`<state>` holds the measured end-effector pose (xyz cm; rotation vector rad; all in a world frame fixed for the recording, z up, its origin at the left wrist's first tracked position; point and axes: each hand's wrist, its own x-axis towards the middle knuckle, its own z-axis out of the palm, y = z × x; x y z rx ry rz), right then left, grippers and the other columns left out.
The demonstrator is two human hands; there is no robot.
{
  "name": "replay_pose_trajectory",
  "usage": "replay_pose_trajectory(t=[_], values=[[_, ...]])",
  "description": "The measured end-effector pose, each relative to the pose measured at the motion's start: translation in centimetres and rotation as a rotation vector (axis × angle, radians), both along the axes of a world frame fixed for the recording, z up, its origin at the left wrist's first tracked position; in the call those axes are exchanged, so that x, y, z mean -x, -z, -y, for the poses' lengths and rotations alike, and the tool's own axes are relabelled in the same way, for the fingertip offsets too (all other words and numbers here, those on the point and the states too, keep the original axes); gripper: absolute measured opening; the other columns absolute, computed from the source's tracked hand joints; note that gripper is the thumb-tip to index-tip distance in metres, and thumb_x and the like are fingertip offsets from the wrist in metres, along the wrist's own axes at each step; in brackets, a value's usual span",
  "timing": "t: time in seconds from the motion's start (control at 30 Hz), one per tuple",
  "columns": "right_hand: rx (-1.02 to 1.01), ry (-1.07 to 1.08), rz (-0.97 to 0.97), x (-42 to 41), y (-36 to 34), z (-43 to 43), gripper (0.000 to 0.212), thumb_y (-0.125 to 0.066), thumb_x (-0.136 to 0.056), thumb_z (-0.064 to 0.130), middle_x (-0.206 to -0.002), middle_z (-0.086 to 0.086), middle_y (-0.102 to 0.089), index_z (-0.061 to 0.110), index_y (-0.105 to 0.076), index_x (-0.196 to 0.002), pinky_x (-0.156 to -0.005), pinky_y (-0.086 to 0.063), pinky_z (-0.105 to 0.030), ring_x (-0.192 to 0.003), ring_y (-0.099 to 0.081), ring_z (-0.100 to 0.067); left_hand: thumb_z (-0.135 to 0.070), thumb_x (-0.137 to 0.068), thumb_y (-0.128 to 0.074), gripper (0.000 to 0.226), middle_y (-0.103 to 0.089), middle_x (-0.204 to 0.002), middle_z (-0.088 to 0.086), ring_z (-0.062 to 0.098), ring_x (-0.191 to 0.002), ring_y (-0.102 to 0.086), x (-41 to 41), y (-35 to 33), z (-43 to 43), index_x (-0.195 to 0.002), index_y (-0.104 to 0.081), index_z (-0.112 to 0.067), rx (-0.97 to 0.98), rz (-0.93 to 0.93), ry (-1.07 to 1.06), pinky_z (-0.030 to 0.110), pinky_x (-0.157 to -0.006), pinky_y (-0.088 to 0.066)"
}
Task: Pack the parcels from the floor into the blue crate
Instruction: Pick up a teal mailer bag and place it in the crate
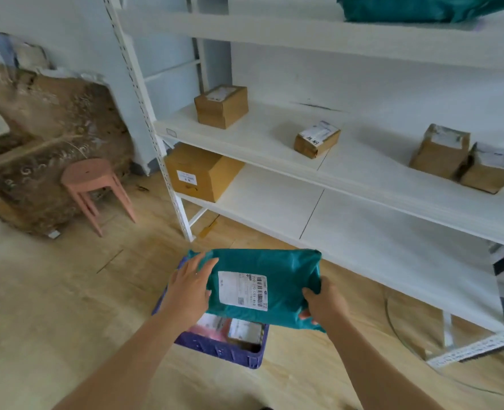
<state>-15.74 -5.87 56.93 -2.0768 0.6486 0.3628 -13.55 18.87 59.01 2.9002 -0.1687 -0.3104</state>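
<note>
You hold a teal parcel (pixel 262 288) with 2 hands, just above the blue crate (pixel 215 349) that sits on the wooden floor (pixel 67 306). The parcel is a soft plastic mailer, lying roughly flat with its white label up, and it covers the far part of the crate.

Your left hand (pixel 190 287) lies against the parcel's left edge with the fingers stretched out straight along it, bracing rather than clutching. Your right hand (pixel 323 303) grasps the near right corner, thumb on top and fingers curled beneath.

At the near end of the crate you can see other parcels with white labels, 1 of them pink (pixel 212 327).

To the far right stands a white shelf unit (pixel 363 179). Its middle shelf carries 4 small cardboard boxes: 1 at the left (pixel 221 106), 1 near the middle (pixel 317 142), and 2 touching each other at the right (pixel 440 150). The lower shelf holds 1 larger cardboard box (pixel 200 173) at its left end. On the top shelf lies another teal mailer (pixel 422 7).

A pink stool (pixel 92 179) stands on the floor to the far left.
</note>
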Motion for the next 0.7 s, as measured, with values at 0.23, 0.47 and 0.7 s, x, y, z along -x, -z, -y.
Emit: replay_pose_trajectory(t=[0.23, 0.47, 0.7], values=[[0.006, 0.094, -0.094, -10.2, 3.4, -3.5, 0.007, -0.039, -0.097, 0.015, -0.069, -0.009, -0.07, 0.021, -0.042, -0.1, -0.064, -0.056, -0.036, -0.052, -0.063, -0.018, -0.017, -0.095, -0.047, 0.063, -0.02, -0.154, -0.002, 0.021, -0.138, -0.027, -9.6, 3.7, -4.9, -0.148, -0.016, -0.028, 0.036, -0.135, -0.085, 0.035, -0.113, -0.026], [-0.035, 0.186, -0.217, -17.1, 8.8, -8.8, 0.008, -0.04, -0.095, 0.014, -0.068, -0.009, -0.068, 0.02, -0.045, -0.095, -0.067, -0.059, -0.046, -0.051, -0.065, -0.022, -0.019, -0.095, -0.045, 0.061, -0.023, -0.153, -0.003, 0.02, -0.135, -0.034, -18.7, 8.6, -9.4, -0.148, -0.016, -0.029, 0.019, -0.247, -0.032, 0.033, -0.109, -0.03], [-0.072, 0.36, -0.248, -23.8, 16.7, -15.0, 0.014, -0.04, -0.096, 0.009, -0.07, -0.007, -0.067, 0.021, -0.046, -0.101, -0.063, -0.059, -0.042, -0.048, -0.064, -0.021, -0.014, -0.094, -0.046, 0.062, -0.023, -0.153, -0.002, 0.021, -0.134, -0.034, -28.4, 17.0, -13.5, -0.148, -0.018, -0.027, 0.022, -0.355, 0.125, 0.033, -0.107, -0.033]])
